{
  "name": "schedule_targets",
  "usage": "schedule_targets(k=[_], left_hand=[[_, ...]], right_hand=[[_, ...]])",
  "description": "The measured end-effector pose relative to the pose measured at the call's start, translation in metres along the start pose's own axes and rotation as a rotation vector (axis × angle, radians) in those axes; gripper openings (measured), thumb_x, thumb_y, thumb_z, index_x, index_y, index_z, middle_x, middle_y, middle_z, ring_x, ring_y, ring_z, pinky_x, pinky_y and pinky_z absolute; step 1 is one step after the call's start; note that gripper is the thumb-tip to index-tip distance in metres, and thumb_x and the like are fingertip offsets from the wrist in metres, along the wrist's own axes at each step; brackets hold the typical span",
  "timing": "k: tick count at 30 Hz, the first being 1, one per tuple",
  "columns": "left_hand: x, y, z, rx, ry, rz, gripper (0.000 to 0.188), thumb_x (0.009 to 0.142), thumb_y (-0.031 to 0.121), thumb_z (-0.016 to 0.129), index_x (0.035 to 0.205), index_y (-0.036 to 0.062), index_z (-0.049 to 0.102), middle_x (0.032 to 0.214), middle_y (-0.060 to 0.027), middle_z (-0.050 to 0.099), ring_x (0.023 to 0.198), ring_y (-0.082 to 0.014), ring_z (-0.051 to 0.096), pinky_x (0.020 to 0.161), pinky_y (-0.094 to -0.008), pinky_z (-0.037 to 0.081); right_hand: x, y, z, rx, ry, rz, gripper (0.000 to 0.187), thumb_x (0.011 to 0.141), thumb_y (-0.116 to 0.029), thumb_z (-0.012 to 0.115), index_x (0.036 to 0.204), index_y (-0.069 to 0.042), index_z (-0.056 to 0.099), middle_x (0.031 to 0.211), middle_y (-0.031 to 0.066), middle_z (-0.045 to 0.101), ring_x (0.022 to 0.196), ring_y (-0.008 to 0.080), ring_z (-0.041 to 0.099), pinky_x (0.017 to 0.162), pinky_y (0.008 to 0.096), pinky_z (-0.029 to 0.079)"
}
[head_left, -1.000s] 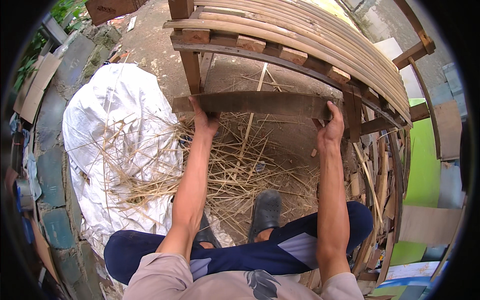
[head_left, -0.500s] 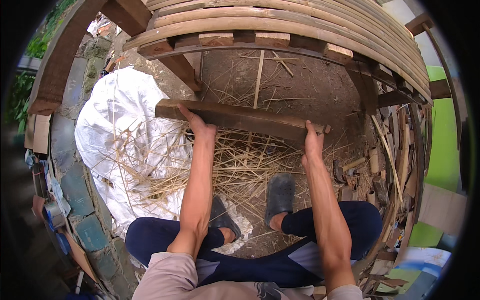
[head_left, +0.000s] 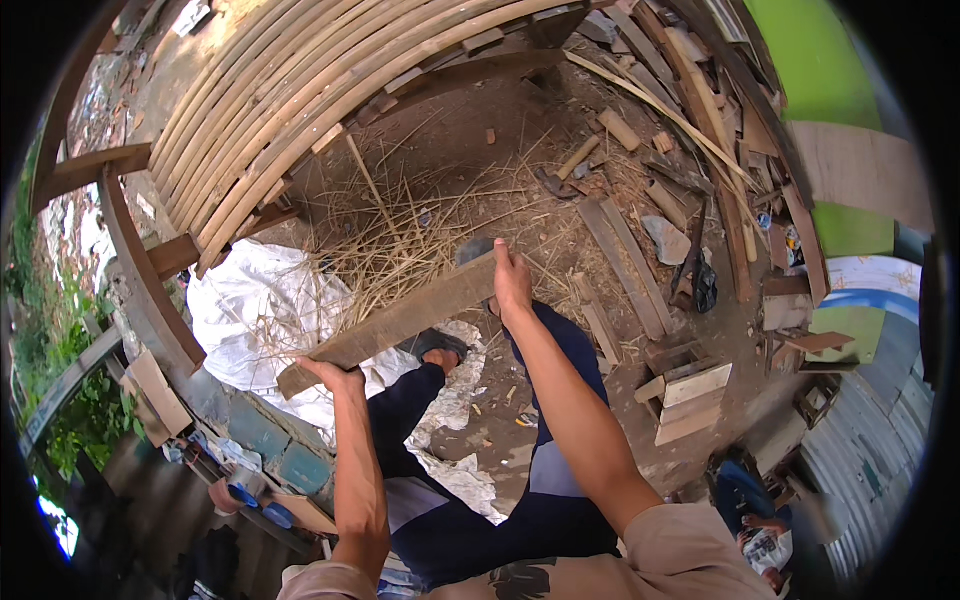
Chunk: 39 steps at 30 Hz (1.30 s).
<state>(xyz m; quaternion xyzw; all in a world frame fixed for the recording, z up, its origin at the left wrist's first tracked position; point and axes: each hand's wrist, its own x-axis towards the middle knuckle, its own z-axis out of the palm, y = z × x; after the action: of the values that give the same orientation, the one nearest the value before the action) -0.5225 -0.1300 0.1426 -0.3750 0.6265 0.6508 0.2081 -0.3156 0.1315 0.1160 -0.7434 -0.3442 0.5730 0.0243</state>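
Note:
A long brown wooden plank [head_left: 405,318] spans the space between my two hands, held up over my legs and tilted with its right end farther away. My left hand [head_left: 335,378] grips it close to the left end, thumb along the top. Near the other end, my right hand [head_left: 512,283] is closed round it, its fingers partly hidden behind the wood. Below and beyond the plank lie a white sheet [head_left: 262,300] and loose thin bamboo strips [head_left: 400,245]. A bench of bamboo slats [head_left: 290,95] stands ahead.
A hammer [head_left: 570,172], more planks [head_left: 625,265] and wood offcuts [head_left: 690,395] lie on the ground to the right. Scrap wood [head_left: 690,90] is piled at the far right. A low block wall [head_left: 265,437] runs along the left. Another person [head_left: 765,545] is at the lower right.
My view and body have turned to the right. The plank, still in both hands, has tilted so its left end is nearer me, and the bench now appears farther left.

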Motion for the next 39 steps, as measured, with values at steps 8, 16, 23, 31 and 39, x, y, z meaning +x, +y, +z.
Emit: schedule_targets(k=[8,16,23,31,39], left_hand=[[-0.197,-0.044,0.027,0.166,-0.130,-0.179,0.098,0.080,0.084,0.031,0.144,0.0100,0.030,0.144,-0.0130,0.038,0.131,-0.0309,0.040,0.108,-0.0475,0.035],[-0.279,-0.112,-0.007,0.110,-0.214,-0.379,0.086,0.083,0.077,0.039,0.136,0.0092,0.040,0.132,-0.0106,0.050,0.116,-0.0285,0.053,0.097,-0.0428,0.048],[-0.344,-0.104,-0.079,-0.122,-0.009,-0.408,0.087,0.081,0.080,0.037,0.131,0.0096,0.049,0.129,-0.0102,0.055,0.114,-0.0295,0.056,0.098,-0.0446,0.048],[-0.369,-0.150,-0.062,-0.163,-0.039,-0.363,0.091,0.077,0.081,0.045,0.135,0.0103,0.041,0.134,-0.0111,0.049,0.120,-0.0309,0.051,0.102,-0.0475,0.044],[-0.405,-0.288,0.018,-0.100,-0.238,-0.516,0.070,0.082,0.061,0.064,0.126,0.0087,0.049,0.126,-0.0115,0.054,0.115,-0.0301,0.053,0.098,-0.0460,0.046]], right_hand=[[-0.058,0.012,-0.208,-0.042,0.232,0.118,0.067,0.090,-0.058,0.040,0.113,0.001,0.063,0.118,0.0263,0.060,0.112,0.0396,0.056,0.093,0.0462,0.042],[-0.100,0.056,-0.341,-0.135,0.389,-0.055,0.097,0.077,-0.079,0.047,0.120,0.009,0.056,0.118,0.0333,0.057,0.115,0.0446,0.053,0.097,0.0480,0.042],[-0.198,-0.028,-0.351,-0.330,0.198,-0.410,0.087,0.079,-0.064,0.061,0.121,0.011,0.052,0.113,0.0329,0.060,0.109,0.0440,0.057,0.093,0.0463,0.045],[-0.167,-0.006,-0.394,-0.364,0.161,-0.384,0.064,0.081,-0.046,0.064,0.116,0.006,0.056,0.104,0.0315,0.062,0.101,0.0444,0.061,0.086,0.0468,0.048],[-0.062,0.057,-0.519,-0.334,0.152,-0.131,0.070,0.084,-0.049,0.058,0.124,0.008,0.050,0.120,0.0338,0.055,0.117,0.0443,0.052,0.097,0.0456,0.041]])
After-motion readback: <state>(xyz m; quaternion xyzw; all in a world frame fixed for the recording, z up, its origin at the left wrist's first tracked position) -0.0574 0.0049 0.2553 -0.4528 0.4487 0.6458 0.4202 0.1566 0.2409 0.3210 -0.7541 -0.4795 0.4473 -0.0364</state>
